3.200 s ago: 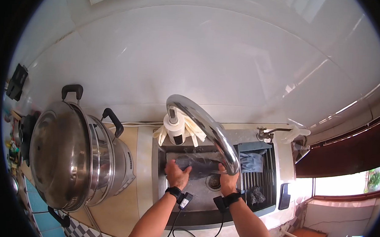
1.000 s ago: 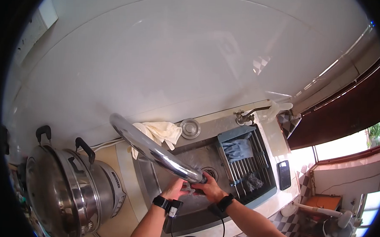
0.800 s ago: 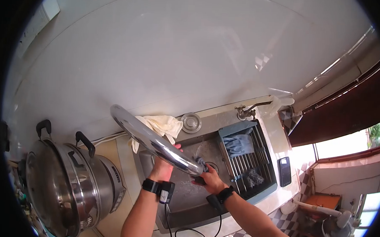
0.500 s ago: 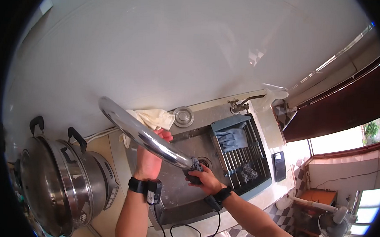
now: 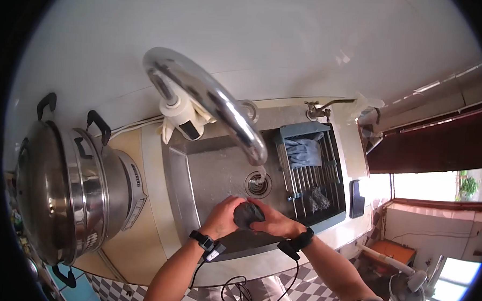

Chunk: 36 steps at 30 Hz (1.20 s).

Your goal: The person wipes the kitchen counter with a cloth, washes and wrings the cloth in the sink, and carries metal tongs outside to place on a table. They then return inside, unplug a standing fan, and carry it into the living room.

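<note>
Over the near side of the sink, both my hands grip a small dark grey, rounded thing (image 5: 243,215) whose kind I cannot make out. My left hand (image 5: 223,215) wraps its left side. From the right, my right hand (image 5: 273,221) closes around it. Above and beyond them curves the chrome faucet (image 5: 216,98), with water running from its spout toward the drain (image 5: 258,184). The hands are nearer to me than the stream, apart from it. Around them lies the steel sink (image 5: 208,162).
A rack (image 5: 306,129) over the sink's right side holds a blue-grey cloth (image 5: 304,152) and a steel-wool scrubber (image 5: 318,199). A phone (image 5: 357,198) lies on the right ledge. At left stands a large steel pot (image 5: 48,185). A brass tap (image 5: 316,111) is at the back.
My right hand has drawn the dark thing back from the spout toward me. My left hand has come from behind the faucet to grip it too. The view has shifted.
</note>
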Available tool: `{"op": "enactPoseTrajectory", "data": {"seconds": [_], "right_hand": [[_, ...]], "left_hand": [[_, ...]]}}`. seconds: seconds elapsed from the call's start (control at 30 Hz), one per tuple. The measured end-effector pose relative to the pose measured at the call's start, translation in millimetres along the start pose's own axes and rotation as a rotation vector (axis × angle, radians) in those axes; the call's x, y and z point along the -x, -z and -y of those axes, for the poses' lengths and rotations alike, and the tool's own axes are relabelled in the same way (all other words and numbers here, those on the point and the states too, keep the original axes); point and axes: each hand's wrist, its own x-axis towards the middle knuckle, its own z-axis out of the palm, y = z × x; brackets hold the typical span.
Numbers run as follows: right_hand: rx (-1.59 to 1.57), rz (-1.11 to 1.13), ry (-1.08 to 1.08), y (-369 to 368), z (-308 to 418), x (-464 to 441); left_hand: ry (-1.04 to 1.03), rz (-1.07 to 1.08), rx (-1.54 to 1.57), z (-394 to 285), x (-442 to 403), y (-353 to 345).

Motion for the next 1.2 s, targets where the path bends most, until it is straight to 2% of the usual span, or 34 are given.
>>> {"op": "enactPoseTrajectory", "data": {"seconds": [0.07, 0.1, 0.13, 0.17, 0.2, 0.27, 0.3, 0.33, 0.4, 0.43, 0.47, 0.53, 0.57, 0.6, 0.67, 0.73, 0.8, 0.87, 0.9, 0.93, 1.0, 1.07, 1.1, 1.17, 1.2], "right_hand": [[0.835, -0.161, 0.271, 8, -7, -5], [0.844, -0.132, 0.278, 6, -5, -5], [0.896, -0.198, 0.33, 3, -2, -6], [0.941, -0.265, 0.385, -2, 1, -9], [0.942, -0.238, 0.395, -7, 2, -13], [-0.046, -0.037, 0.224, -17, -1, -19], [-0.163, -0.024, 0.214, -22, -4, -25], [-0.166, -0.028, 0.207, -25, -8, -27], [-0.23, -0.118, 0.137, -27, -12, -30], [-0.206, -0.142, 0.168, -25, -18, -34], [-0.2, -0.134, 0.167, -25, -21, -33], [-0.253, -0.128, 0.056, -36, -5, -30], [-0.268, -0.149, 0.044, -32, -7, -30], [-0.313, -0.081, 0.028, -27, -10, -33], [-0.367, -0.018, 0.013, -27, -17, -35], [-0.423, 0.088, -0.114, -30, -15, -36], [-0.489, 0.102, -0.108, -35, -18, -40], [-0.496, 0.147, -0.138, -34, -23, -46], [-0.499, 0.14, -0.125, -34, -28, -49], [-0.45, 0.095, -0.144, -35, -33, -52], [-0.403, 0.045, -0.154, -35, -38, -59], [-0.159, -0.104, -0.25, -37, -39, -64], [-0.161, -0.109, -0.243, -39, -36, -67], [0.129, -0.242, -0.217, -46, -32, -70], [0.127, -0.248, -0.213, -46, -39, -76]], "left_hand": [[0.013, -0.111, -0.047, 13, -2, -9], [0.015, -0.163, 0.078, 19, -2, -14], [0.014, -0.216, 0.199, 20, -2, -17], [0.116, -0.206, 0.394, 20, -3, -22], [0.127, -0.231, 0.388, 19, -4, -28], [0.209, -0.322, 0.99, 16, -5, -40], [0.213, -0.303, 1.129, 10, -4, -41], [0.22, -0.3, 1.135, 6, -1, -40], [0.411, -0.196, 1.46, 0, 0, -35], [0.43, -0.18, 1.334, 12, -3, -39], [0.609, -0.172, 1.117, -17, 1, -19], [0.342, -0.169, 0.446, 22, -14, -31], [0.107, -0.307, -0.032, 40, -11, -37], [0.089, -0.365, -0.122, 32, -7, -32], [0.165, -0.204, 0.508, 3, 0, -7], [0.086, -0.172, 0.494, 1, -1, -3], [-0.004, -0.141, 0.477, 5, -5, 2], [0.198, -0.026, 0.469, 13, -5, 1], [0.202, -0.139, 0.504, 11, -5, -5], [0.196, -0.13, 0.499, 12, -5, -9], [0.343, -0.262, 0.488, 17, -6, -15], [0.363, -0.279, 0.463, 21, -8, -19], [0.375, -0.334, 0.4, 22, -9, -21], [0.382, -0.382, 0.335, 32, -11, -28], [0.366, -0.421, 0.234, 46, -12, -34]]}}
